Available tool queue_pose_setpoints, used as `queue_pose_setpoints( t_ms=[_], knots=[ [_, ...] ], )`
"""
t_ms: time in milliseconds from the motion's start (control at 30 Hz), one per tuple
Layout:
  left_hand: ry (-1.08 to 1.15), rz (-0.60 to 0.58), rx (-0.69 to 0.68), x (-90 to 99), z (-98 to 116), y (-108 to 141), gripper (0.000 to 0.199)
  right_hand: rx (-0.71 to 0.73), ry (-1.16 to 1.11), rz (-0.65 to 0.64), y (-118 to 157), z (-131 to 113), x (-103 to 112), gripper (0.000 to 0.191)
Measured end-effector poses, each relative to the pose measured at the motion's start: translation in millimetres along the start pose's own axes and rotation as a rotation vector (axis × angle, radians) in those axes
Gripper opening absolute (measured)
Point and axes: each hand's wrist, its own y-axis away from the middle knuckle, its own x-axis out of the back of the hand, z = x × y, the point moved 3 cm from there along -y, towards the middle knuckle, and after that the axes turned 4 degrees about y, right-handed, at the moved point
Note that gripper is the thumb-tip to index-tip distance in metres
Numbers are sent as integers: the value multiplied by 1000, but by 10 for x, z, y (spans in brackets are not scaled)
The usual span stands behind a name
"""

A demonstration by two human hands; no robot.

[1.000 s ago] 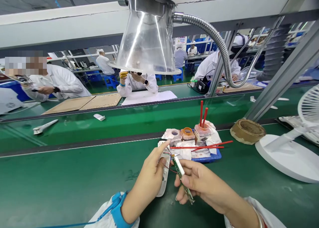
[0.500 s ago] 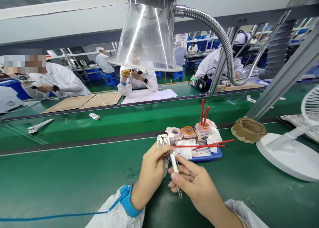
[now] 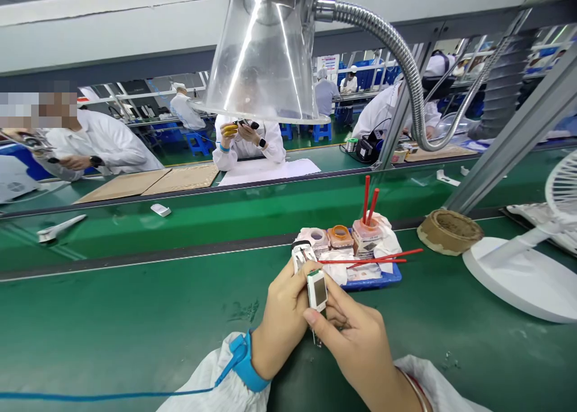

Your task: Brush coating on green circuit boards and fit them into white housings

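At lower centre, the left hand point(image 3: 285, 310) grips a white plastic housing point(image 3: 302, 254); the right hand point(image 3: 358, 334) pinches a screen-bearing circuit board point(image 3: 318, 292). 2 crossed red sticks point(image 3: 383, 260) lie right of centre.

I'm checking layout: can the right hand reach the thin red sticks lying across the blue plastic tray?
Probably yes: the sticks look unobstructed, though the right hand holds a white-framed grey rectangular panel.

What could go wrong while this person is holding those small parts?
The small screen in the right hand might slip or smudge, being held by the fingertips. The red sticks lying across the blue tray are close to the left hand, so a bump could knock them. The blue cord from the wrist strap might snag.
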Motion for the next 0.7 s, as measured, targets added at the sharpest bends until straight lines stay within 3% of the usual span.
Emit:
queue_pose_setpoints(
  t_ms=[133, 367, 567, 700],
  knots=[
    [-39, -80, -23, -8, -29, 37, 23, 104, 131, 108, -33, 0, 40, 42],
    [-21, -148, -34, 14, -32, 24, 30, 76, 63, 130, -38, 3, 79, 43],
    [24, -257, 6, 50, -10, -10, 29, -163, -95, 31, -82, 0, 111, 57],
    [10, -352, 16, 79, 39, -51, 24, -425, -245, -142, -143, 8, 163, 72]
  ],
)
